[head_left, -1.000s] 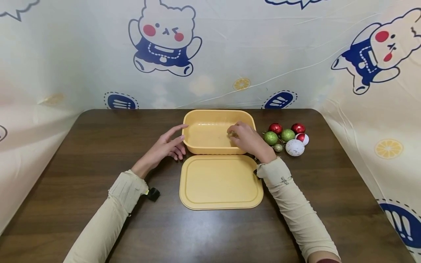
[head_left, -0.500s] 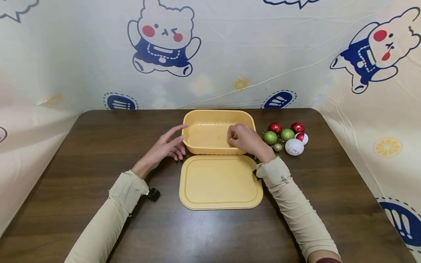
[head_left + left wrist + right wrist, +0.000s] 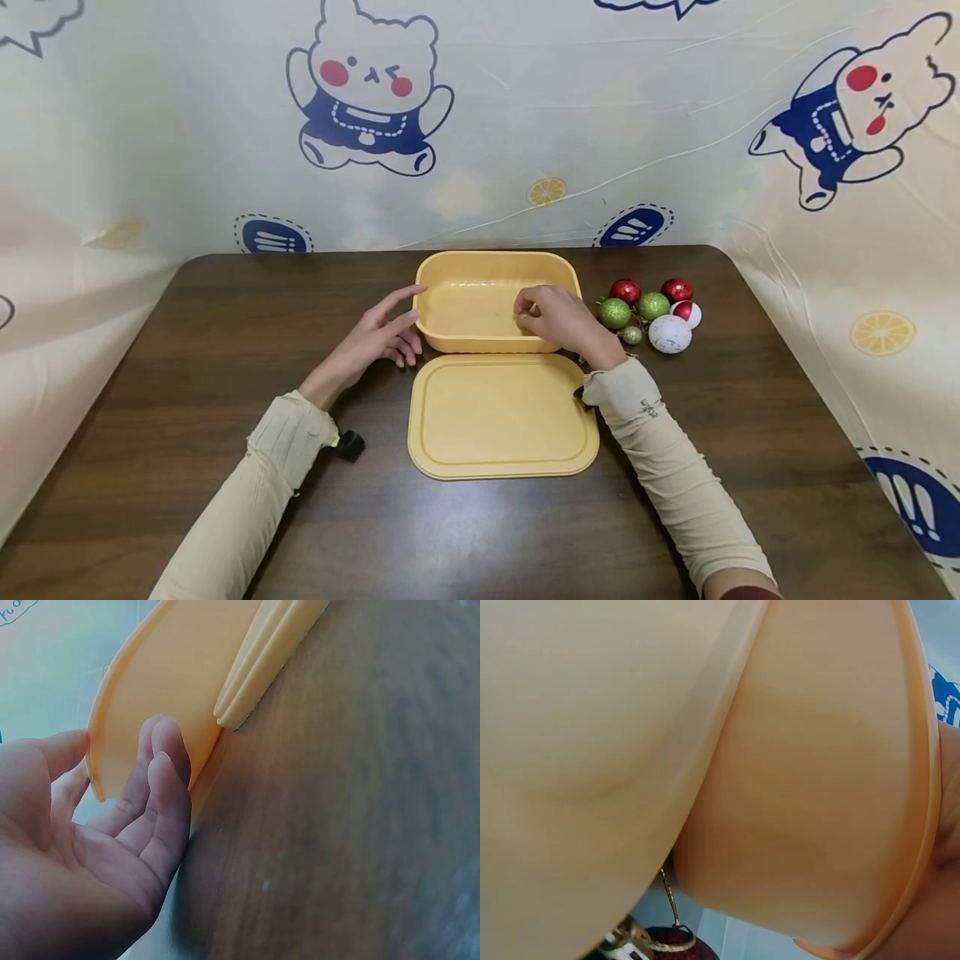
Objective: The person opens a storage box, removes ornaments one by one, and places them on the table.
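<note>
While the left hand [image 3: 375, 333] lies on the table [image 3: 225, 350] at the left end of the yellow tub [image 3: 457, 304], its fingers are straight and relaxed — the fingertips [image 3: 161, 746] rest against the tub's outer wall and the thumb touches its rim, as the left wrist view shows. The right hand [image 3: 562, 321] reaches over the tub's near wall at the right end, fingers curled inward; something small and greenish sits at their tips, but whether they pinch it cannot be told. The right wrist view gives only the tub's wall close up, with a red bauble [image 3: 671, 941] and its gold hook beneath.

Just near of the tub, touching its near wall, the lid [image 3: 502, 417] lies flat on the table. To the right of the tub sits a cluster of baubles [image 3: 652, 310] — two red, two green, a white speckled one, a red-and-white one — close together and just beside the right hand's wrist.
</note>
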Tool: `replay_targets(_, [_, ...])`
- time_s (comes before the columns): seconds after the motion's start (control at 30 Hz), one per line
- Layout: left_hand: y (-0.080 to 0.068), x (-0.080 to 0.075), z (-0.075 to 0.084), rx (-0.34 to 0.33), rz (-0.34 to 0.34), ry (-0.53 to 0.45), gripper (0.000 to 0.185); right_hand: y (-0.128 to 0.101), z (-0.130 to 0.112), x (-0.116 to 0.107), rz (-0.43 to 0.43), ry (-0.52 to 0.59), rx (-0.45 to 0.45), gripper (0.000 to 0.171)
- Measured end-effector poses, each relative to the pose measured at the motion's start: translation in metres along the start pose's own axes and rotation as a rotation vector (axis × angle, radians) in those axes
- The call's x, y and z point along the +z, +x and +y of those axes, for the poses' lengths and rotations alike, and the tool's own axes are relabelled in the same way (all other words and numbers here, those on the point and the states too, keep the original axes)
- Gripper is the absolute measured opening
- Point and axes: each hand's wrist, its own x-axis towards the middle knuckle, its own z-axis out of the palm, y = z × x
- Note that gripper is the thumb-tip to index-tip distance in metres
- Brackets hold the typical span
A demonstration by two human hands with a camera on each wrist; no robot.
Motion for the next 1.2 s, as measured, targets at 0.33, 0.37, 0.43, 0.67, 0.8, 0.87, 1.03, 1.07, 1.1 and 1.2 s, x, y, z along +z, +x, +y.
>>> replay_targets(0.33, [0.000,0.000,-0.003,0.007,0.001,0.002,0.056,-0.001,0.000,-0.002,0.035,0.013,-0.011,0.012])
replay_targets(0.37, [0.000,0.000,-0.004,0.008,0.001,0.003,0.055,-0.001,0.000,-0.002,0.036,0.021,-0.011,0.014])
replay_targets(0.43, [0.001,0.000,-0.004,0.010,-0.001,0.004,0.056,-0.001,0.000,-0.003,0.038,0.044,-0.020,0.016])
replay_targets(0.67, [0.002,0.000,-0.003,0.015,-0.004,-0.011,0.056,-0.002,-0.001,-0.008,0.058,0.070,-0.074,0.021])
replay_targets(0.8, [0.002,0.000,-0.001,0.011,-0.003,-0.010,0.056,-0.004,-0.004,-0.015,0.080,0.051,-0.078,0.020])
replay_targets(0.87, [0.001,0.000,0.000,0.009,-0.003,-0.007,0.055,-0.005,-0.005,-0.019,0.094,0.040,-0.073,0.018])
replay_targets(1.03, [0.001,0.001,0.000,0.011,-0.004,-0.009,0.055,-0.007,-0.007,-0.027,0.122,0.041,-0.082,0.014])
replay_targets(1.07, [0.001,0.000,-0.001,0.011,-0.004,-0.009,0.055,-0.007,-0.007,-0.028,0.123,0.047,-0.086,0.014])
replay_targets(1.1, [0.001,0.000,-0.001,0.012,-0.004,-0.009,0.055,-0.007,-0.007,-0.029,0.124,0.053,-0.090,0.015])
replay_targets(1.2, [0.001,0.000,-0.002,0.014,-0.004,-0.009,0.054,-0.008,-0.008,-0.033,0.129,0.058,-0.094,0.017])
